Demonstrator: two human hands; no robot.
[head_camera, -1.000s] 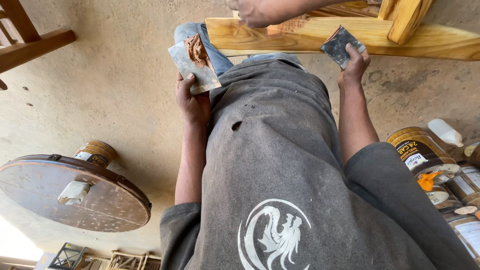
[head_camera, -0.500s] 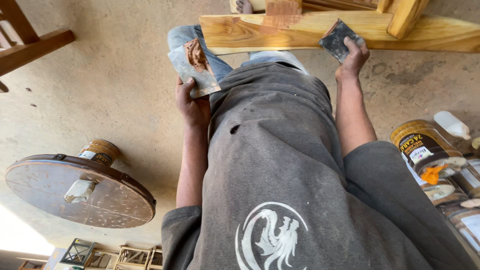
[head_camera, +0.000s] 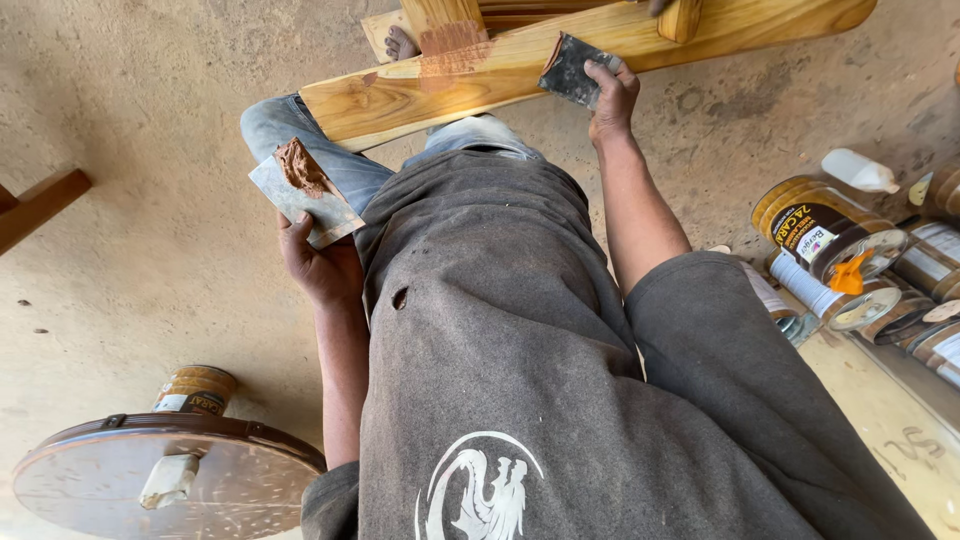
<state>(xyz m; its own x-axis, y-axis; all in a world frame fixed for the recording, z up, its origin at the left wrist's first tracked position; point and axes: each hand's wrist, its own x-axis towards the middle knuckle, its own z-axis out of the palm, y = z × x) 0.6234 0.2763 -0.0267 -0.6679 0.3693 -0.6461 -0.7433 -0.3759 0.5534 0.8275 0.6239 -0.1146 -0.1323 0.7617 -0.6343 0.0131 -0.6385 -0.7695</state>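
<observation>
My left hand (head_camera: 320, 268) is shut on a flat metal plate (head_camera: 322, 212) that carries a lump of reddish-brown filler paste (head_camera: 300, 168), held beside my left thigh. My right hand (head_camera: 612, 98) grips a dark, square scraper blade (head_camera: 568, 68) and presses it flat against the top face of a long light wooden beam (head_camera: 510, 75) lying across in front of my knees. A reddish smear of paste (head_camera: 452, 50) marks the beam where an upright piece joins it. A bare foot (head_camera: 400, 42) shows behind the beam.
Several tins (head_camera: 822, 228) and a white plastic bottle (head_camera: 858, 170) lie at the right on the dusty concrete floor. A round wooden tabletop (head_camera: 150, 482) with a tin (head_camera: 195, 388) behind it sits at bottom left. A dark wooden rail (head_camera: 40, 208) juts in from the left.
The view has shifted, so the beam now runs tilted. My right hand has stayed on the beam with the scraper. Another person's hand, seen earlier above the beam, is gone.
</observation>
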